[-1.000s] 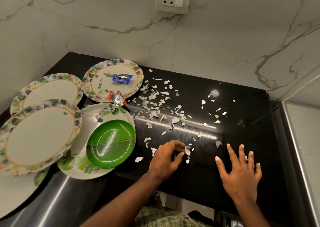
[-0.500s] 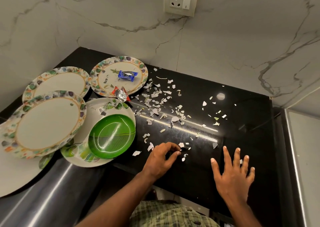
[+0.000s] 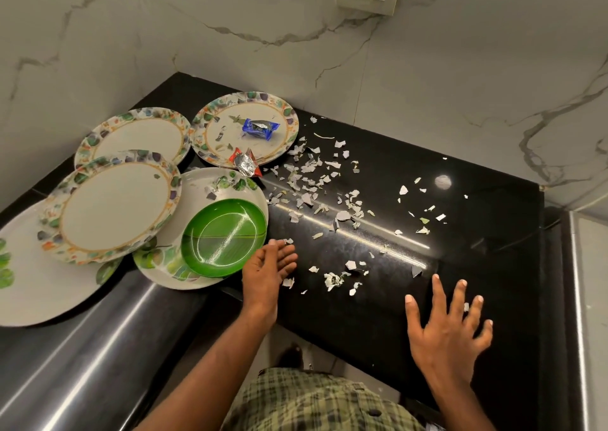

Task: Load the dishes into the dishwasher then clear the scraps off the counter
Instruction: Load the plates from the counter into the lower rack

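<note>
Left hand [image 3: 268, 267] relaxed, fingers loose, holding nothing visible, maybe a small scrap hidden in the palm. It sits beside the green plate [image 3: 223, 236]. Right hand [image 3: 449, 325] flat, spread on the tabletop [image 3: 493, 266]. Scraps [image 3: 332, 281] lie between the hands, nearer the left.

The person is wearing a green-and-cream checked garment [image 3: 316, 401] with a dark button; both forearms are showing bare, without sleeves, rings or watch.

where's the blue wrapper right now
In the head view the blue wrapper lies on the floral plate at the back of the black counter, near the wall, with a red and silver wrapper just in front of it.
</note>
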Demonstrator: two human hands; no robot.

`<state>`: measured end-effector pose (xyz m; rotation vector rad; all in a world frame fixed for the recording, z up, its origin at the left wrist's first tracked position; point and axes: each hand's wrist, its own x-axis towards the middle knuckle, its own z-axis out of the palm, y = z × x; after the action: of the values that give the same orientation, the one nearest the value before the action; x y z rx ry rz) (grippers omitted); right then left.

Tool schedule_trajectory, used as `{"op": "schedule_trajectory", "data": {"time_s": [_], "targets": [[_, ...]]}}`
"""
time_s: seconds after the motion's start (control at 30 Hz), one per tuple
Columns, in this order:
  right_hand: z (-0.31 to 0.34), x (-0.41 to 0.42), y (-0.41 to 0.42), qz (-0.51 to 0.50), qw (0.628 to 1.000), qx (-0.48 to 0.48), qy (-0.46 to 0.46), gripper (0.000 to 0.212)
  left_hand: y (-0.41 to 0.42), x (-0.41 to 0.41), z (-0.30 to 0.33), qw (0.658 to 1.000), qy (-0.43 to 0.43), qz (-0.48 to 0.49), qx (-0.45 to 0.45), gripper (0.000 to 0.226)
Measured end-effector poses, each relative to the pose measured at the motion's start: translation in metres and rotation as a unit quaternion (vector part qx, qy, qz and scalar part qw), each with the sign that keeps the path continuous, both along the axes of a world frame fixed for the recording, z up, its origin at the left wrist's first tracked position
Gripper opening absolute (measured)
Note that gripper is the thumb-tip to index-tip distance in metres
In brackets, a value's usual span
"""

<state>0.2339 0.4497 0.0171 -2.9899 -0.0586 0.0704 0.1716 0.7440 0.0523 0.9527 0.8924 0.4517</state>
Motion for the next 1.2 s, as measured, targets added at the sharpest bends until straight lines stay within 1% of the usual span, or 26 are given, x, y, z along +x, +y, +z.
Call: {"op": "schedule_trajectory", "data": {"time_s": [0.07,0.13,0.27,0.37,0.47,0.53,0.67,0.93,1.0,1.1,1.2], "targets": [[0.0,0.001,0.0,0.001,1.0,0.003,-0.001,0.075,0.007,-0.004,0.007,0.997,0.001,0.02,-0.069,0.038],[0.0,0.001,0.0,0.001,1.0,0.004,-0.002,0.075,0.014,-0.007,0.01,0.991,0.019,0.031,-0.132,0.051],[0.0,0.001,0.001,0.0,1.0,0.007,0.001,0.075,0.031,-0.01,0.006,0.964,0.023,0.058,-0.257,0.076],[0.001,0.001,0.001,0.0,1.0,0.007,0.002,0.075,0.042,-0.008,0.004,0.949,0.008,0.072,-0.306,0.088],[0.001,0.002,0.0,0.0,1.0,0.006,0.001,0.075,0.047,-0.005,0.005,0.938,-0.002,0.079,-0.338,0.091],[0.001,0.002,0.001,0.002,1.0,0.005,-0.001,0.075,0.047,-0.002,0.007,0.934,-0.004,0.087,-0.347,0.086],[0.001,0.002,0.001,0.002,1.0,0.005,-0.002,0.075,0.046,0.002,0.007,0.934,0.0,0.098,-0.343,0.068],[0.003,0.001,0.001,0.008,1.0,0.001,-0.004,0.077,0.033,-0.002,0.014,0.952,-0.009,0.096,-0.289,0.039],[0.003,0.001,0.0,0.007,1.0,0.002,-0.004,0.076,0.023,-0.003,0.02,0.959,-0.008,0.055,-0.278,0.036],[0.004,0.0,-0.001,0.008,1.0,0.001,-0.001,0.077,-0.002,-0.004,0.025,0.97,0.036,-0.056,-0.235,0.039],[0.003,0.0,-0.001,0.01,1.0,-0.004,-0.001,0.077,-0.027,-0.001,0.027,0.965,0.079,-0.159,-0.191,0.044]]}}
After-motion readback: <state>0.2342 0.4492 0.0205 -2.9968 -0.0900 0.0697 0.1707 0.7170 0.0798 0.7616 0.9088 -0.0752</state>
